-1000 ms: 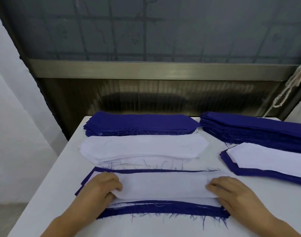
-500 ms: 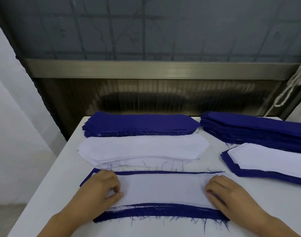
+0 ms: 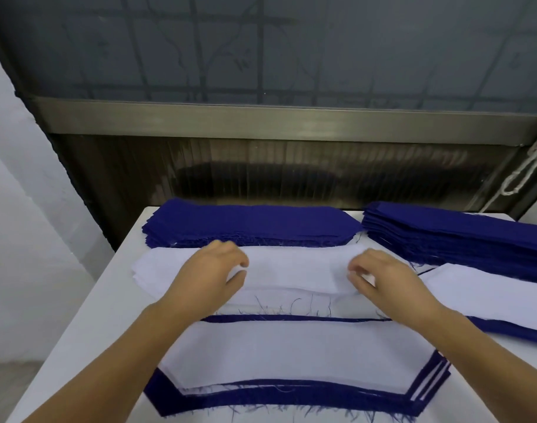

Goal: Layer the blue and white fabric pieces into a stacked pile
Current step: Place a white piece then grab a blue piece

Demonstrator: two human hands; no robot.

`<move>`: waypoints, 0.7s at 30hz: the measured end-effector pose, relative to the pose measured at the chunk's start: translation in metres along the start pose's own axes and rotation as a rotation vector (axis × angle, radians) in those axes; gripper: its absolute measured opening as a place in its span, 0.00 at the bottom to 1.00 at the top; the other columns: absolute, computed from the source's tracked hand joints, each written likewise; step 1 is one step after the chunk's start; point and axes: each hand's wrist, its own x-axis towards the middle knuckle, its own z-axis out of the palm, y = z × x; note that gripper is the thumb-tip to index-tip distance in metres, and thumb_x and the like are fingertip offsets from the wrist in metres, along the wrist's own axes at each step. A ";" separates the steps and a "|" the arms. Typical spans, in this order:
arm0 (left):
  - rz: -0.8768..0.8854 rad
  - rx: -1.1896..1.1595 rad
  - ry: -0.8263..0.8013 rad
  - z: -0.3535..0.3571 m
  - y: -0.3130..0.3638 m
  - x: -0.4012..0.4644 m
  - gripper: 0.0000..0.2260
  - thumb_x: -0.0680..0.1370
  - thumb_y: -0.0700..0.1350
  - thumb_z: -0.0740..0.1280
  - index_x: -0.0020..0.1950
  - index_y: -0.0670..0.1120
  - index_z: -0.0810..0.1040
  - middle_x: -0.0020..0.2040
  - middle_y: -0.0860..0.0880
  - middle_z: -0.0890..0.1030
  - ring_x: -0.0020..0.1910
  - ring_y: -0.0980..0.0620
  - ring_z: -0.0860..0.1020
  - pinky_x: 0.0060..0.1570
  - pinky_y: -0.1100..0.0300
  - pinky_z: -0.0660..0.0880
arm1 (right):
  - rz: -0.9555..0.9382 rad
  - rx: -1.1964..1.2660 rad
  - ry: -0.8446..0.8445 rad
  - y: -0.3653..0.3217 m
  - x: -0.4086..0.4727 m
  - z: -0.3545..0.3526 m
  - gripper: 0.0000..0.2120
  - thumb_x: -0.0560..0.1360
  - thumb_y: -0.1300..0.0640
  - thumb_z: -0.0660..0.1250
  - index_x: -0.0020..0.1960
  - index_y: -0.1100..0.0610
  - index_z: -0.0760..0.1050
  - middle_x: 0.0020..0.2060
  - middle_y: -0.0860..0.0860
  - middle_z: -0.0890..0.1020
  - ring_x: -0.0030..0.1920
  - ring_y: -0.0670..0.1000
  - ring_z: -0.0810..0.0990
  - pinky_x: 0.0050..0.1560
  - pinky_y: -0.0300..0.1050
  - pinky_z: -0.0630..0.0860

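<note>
While both hands pinch the top sheet of the white stack [image 3: 291,267] mid-worktop [image 3: 77,346], left hand [image 3: 212,273] & right hand [image 3: 383,276] sit inboard of its ends. Bare worktop lies to the left. Layered pile [image 3: 291,358], white w/ frayed blue borders, lies nearest; long axis left–right.

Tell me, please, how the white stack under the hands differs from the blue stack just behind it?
The white stack is pale, while the blue stack is deep navy. The white stack sits nearer the person; the blue stack lies at the table's far edge. The left hand and right hand pinch the white stack's top piece; the blue stack is untouched. Both are long, point-ended pieces piled flat.
</note>
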 end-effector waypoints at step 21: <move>-0.237 -0.220 -0.185 0.031 -0.009 0.112 0.17 0.78 0.48 0.68 0.66 0.50 0.76 0.58 0.52 0.75 0.58 0.53 0.72 0.62 0.51 0.71 | 0.177 0.179 -0.177 0.021 0.137 0.049 0.02 0.78 0.53 0.66 0.49 0.49 0.73 0.49 0.47 0.74 0.48 0.48 0.74 0.51 0.41 0.76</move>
